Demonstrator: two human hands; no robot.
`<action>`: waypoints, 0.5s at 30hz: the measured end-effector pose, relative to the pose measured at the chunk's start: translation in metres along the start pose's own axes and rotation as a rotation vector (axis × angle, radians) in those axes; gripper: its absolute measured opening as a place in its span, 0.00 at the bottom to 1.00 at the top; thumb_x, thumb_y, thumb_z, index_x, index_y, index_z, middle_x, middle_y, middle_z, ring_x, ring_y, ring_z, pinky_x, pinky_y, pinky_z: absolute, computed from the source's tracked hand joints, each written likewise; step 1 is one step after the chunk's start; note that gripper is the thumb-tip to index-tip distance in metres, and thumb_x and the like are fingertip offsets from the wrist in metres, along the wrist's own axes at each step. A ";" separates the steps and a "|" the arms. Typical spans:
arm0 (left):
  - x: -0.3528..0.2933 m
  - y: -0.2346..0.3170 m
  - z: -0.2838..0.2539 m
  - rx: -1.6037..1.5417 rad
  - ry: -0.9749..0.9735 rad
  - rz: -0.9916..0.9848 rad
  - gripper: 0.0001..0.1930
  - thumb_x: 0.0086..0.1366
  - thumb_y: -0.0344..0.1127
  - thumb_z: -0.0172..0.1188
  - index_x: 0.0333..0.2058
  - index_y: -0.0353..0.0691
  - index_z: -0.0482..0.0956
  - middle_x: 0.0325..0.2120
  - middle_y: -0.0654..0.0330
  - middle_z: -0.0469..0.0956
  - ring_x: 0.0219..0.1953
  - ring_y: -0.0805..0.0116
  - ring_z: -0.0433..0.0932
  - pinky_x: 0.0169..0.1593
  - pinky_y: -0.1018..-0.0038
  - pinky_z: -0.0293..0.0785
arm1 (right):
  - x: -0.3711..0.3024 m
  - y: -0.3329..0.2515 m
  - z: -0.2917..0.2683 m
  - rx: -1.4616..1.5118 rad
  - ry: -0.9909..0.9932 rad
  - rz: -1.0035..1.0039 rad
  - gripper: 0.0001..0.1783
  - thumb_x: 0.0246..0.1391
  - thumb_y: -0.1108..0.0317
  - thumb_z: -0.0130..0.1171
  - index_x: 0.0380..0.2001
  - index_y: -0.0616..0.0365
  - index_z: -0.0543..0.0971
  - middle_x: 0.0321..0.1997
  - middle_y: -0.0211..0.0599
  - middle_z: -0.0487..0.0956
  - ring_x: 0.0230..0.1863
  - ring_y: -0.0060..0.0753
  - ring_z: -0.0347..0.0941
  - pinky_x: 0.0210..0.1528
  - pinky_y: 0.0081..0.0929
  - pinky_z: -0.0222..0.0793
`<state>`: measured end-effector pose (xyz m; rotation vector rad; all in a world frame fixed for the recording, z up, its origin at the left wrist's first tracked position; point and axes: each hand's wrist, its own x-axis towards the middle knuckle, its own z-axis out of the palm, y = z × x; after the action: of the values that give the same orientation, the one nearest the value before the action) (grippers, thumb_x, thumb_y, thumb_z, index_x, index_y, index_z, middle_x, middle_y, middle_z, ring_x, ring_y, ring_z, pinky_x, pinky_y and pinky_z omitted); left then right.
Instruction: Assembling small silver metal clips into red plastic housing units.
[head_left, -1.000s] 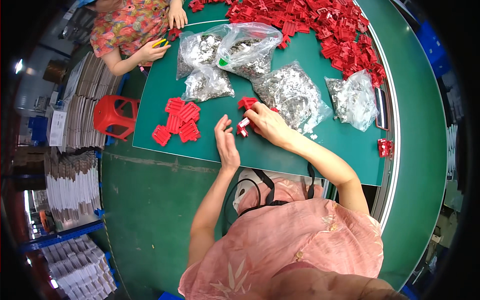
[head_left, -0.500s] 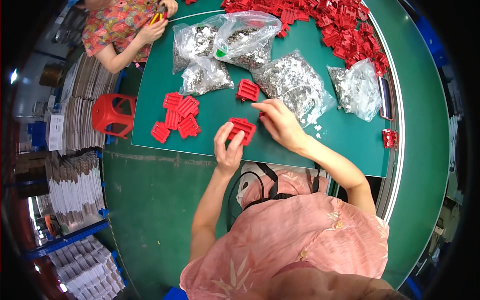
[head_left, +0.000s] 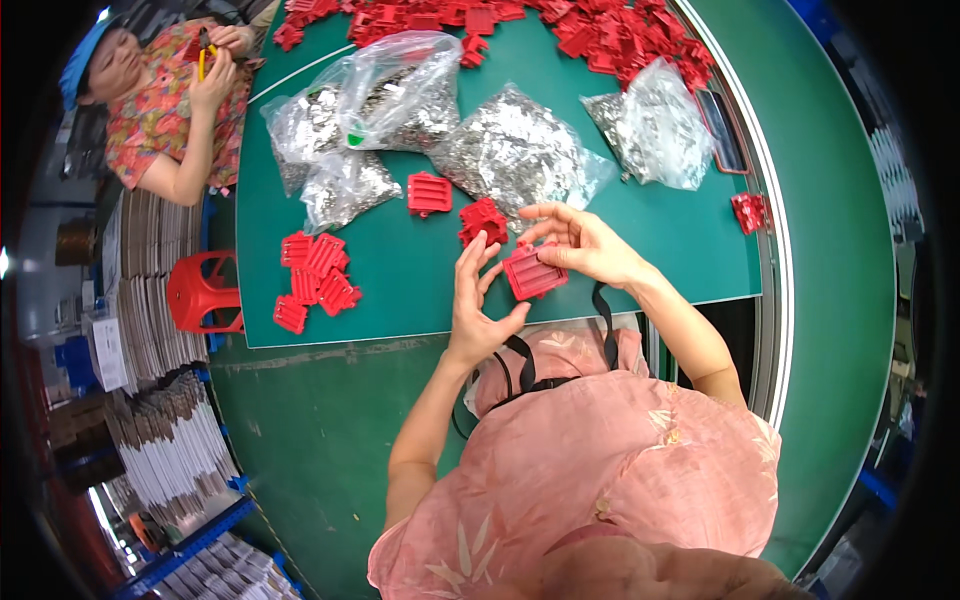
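Observation:
My right hand [head_left: 592, 246] pinches a red slotted plastic part [head_left: 535, 273] above the near part of the green table [head_left: 400, 290]. At its left side my left hand [head_left: 478, 305] is open, thumb and fingers apart; whether a fingertip touches the part I cannot tell. Just beyond the left fingertips lies a small clump of red plastic parts [head_left: 482, 220]. Another red slotted part [head_left: 430, 194] lies singly farther left. Several more form a loose group of red parts [head_left: 317, 270] near the table's left edge.
Clear bags of small silvery metal pieces [head_left: 520, 150] lie across the middle, with another bag [head_left: 655, 130] at right. A heap of red parts [head_left: 630, 40] covers the far side. A phone [head_left: 722, 132] lies at right. Across the left corner, a person holds yellow-handled pliers [head_left: 203, 60].
The red part has passed from my left hand's fingers to my right hand, and the left fingers have spread. The whole view has shifted, moving the table leftward in the picture.

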<state>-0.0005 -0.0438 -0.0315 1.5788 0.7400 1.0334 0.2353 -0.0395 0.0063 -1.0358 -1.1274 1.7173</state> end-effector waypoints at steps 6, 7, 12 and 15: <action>0.006 -0.004 0.000 -0.112 -0.183 -0.151 0.51 0.51 0.25 0.78 0.72 0.35 0.57 0.69 0.50 0.63 0.67 0.59 0.66 0.66 0.62 0.68 | -0.015 0.010 -0.010 -0.011 0.043 -0.058 0.38 0.60 0.78 0.62 0.71 0.57 0.62 0.56 0.39 0.79 0.47 0.18 0.75 0.51 0.20 0.74; 0.007 -0.004 0.001 -0.113 -0.186 -0.152 0.51 0.51 0.25 0.78 0.72 0.35 0.57 0.69 0.50 0.63 0.67 0.59 0.66 0.66 0.62 0.68 | -0.015 0.011 -0.010 -0.011 0.038 -0.060 0.40 0.60 0.78 0.63 0.72 0.56 0.60 0.57 0.39 0.77 0.46 0.18 0.75 0.50 0.20 0.74; 0.005 -0.012 -0.002 -0.286 -0.227 -0.238 0.43 0.56 0.25 0.75 0.69 0.33 0.63 0.59 0.55 0.72 0.61 0.64 0.71 0.62 0.67 0.72 | -0.029 0.002 -0.003 0.055 0.118 -0.071 0.47 0.56 0.82 0.65 0.75 0.52 0.56 0.59 0.39 0.72 0.44 0.19 0.75 0.49 0.20 0.75; -0.001 -0.011 0.005 -0.374 -0.263 -0.278 0.40 0.58 0.23 0.73 0.67 0.30 0.64 0.53 0.57 0.72 0.60 0.66 0.72 0.63 0.69 0.72 | -0.035 0.010 0.003 0.111 0.185 -0.060 0.52 0.52 0.85 0.66 0.76 0.51 0.54 0.58 0.40 0.71 0.44 0.22 0.76 0.48 0.21 0.76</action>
<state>0.0042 -0.0446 -0.0429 1.2183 0.5300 0.6949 0.2420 -0.0754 0.0049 -1.0573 -0.9271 1.5826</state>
